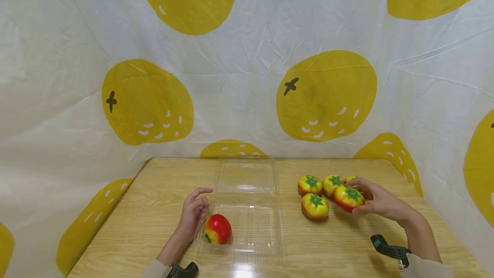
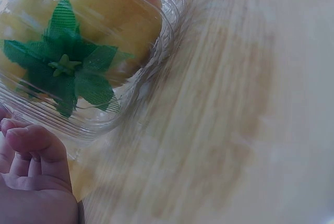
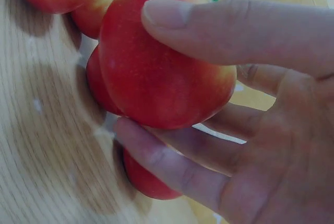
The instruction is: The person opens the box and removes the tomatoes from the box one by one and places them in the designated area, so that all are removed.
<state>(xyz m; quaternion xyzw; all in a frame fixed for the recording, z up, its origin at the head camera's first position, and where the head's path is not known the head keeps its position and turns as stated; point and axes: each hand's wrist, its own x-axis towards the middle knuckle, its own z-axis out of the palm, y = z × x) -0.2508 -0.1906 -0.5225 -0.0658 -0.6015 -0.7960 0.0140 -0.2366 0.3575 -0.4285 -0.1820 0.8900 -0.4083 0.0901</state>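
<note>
My right hand (image 1: 376,198) holds a red-and-yellow toy tomato (image 1: 348,198) with a green star-shaped leaf top. In the right wrist view, the thumb (image 3: 172,18) lies across the toy tomato's red side and the fingers are behind and under it. Several similar toy tomatoes (image 1: 315,206) stand close by on the table. Beside the left edge of a clear plastic clamshell box (image 1: 254,226) is my left hand (image 1: 191,213), its fingers loosely curled and holding nothing visible. One toy tomato (image 1: 218,229) lies on its side in the box's front left corner, leaf top toward the left wrist.
The box's lid (image 1: 247,175) lies folded back toward the rear of the wooden table (image 1: 173,179). A white curtain (image 1: 239,98) printed with large yellow fruit hangs behind and at both sides.
</note>
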